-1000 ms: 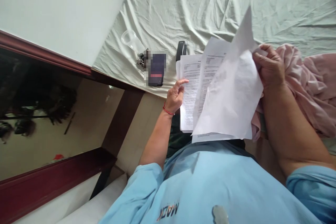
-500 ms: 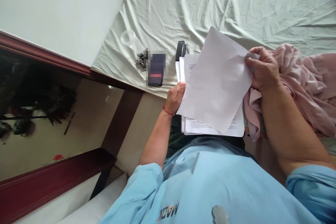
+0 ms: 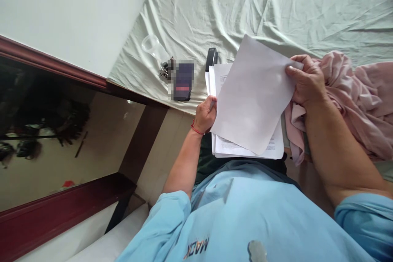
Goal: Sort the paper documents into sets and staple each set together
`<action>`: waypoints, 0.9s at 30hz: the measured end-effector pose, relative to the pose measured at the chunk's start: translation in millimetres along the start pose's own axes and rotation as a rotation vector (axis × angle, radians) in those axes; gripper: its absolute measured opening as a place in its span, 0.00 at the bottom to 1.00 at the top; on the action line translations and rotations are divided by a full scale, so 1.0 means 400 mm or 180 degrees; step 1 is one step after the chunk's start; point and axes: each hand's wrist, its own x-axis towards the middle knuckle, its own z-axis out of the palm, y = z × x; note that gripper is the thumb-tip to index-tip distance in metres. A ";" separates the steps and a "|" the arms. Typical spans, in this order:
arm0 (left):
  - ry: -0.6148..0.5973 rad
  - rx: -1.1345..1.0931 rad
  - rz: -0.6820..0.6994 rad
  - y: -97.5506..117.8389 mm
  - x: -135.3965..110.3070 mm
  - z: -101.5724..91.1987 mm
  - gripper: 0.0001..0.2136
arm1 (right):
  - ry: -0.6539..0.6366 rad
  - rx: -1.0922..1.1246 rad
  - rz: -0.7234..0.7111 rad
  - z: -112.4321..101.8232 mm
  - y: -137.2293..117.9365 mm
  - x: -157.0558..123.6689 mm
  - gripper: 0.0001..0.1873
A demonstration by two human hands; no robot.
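Observation:
I hold a stack of printed white papers [image 3: 242,147] over my lap at the edge of a bed. My left hand [image 3: 205,114], with a red thread round the wrist, is closed on the stack's left edge. My right hand [image 3: 307,80] pinches the far right corner of the top sheet [image 3: 254,96], which lies blank side up and skewed across the stack. A black stapler [image 3: 211,58] lies on the sheet just beyond the papers.
The bed's pale green sheet [image 3: 215,4] fills the top. On it lie a clear plastic cup [image 3: 151,44], a bunch of keys [image 3: 165,70] and a dark card-like item [image 3: 183,82]. Pink cloth [image 3: 359,98] is bunched at my right. A dark wooden frame [image 3: 61,71] runs along the left.
My right hand has brought the lifted top sheet down from upright and flat over the stack. My left hand's fingers have closed on the stack's edge.

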 end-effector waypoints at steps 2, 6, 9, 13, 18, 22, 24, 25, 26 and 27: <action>0.0240 0.0030 -0.0109 -0.008 0.002 0.004 0.22 | -0.0009 -0.0080 -0.0181 0.004 0.006 -0.002 0.26; 0.0590 0.0110 -0.0125 -0.021 0.008 0.006 0.23 | 0.0012 -0.0302 -0.0543 0.009 0.013 -0.006 0.23; 0.0664 0.0195 -0.0085 -0.027 0.010 0.005 0.23 | -0.0131 -0.0272 -0.0606 0.008 0.002 -0.009 0.23; 0.0670 0.0201 -0.0143 -0.031 0.010 0.005 0.25 | -0.0373 -0.0078 -0.0360 0.009 -0.025 -0.015 0.25; 0.0685 0.0037 0.0072 -0.037 0.014 0.003 0.31 | -0.0181 0.0313 -0.0351 0.016 -0.041 -0.018 0.26; 0.0648 -0.0115 0.0248 -0.032 0.019 -0.002 0.34 | -0.0257 0.0260 -0.0396 0.030 -0.040 -0.024 0.24; 0.0581 -0.0146 0.0263 -0.027 0.019 -0.004 0.34 | -0.0199 0.0165 -0.0366 0.030 -0.040 -0.028 0.25; 0.0557 -0.0144 0.0260 -0.025 0.019 -0.006 0.33 | -0.0130 0.0095 -0.0356 0.025 -0.039 -0.028 0.26; 0.0544 -0.0129 0.0259 -0.024 0.019 -0.006 0.32 | -0.0051 0.0020 -0.0355 0.017 -0.037 -0.025 0.26; 0.0544 -0.0103 0.0266 -0.025 0.018 -0.006 0.31 | 0.0022 -0.0046 -0.0348 0.004 -0.033 -0.020 0.26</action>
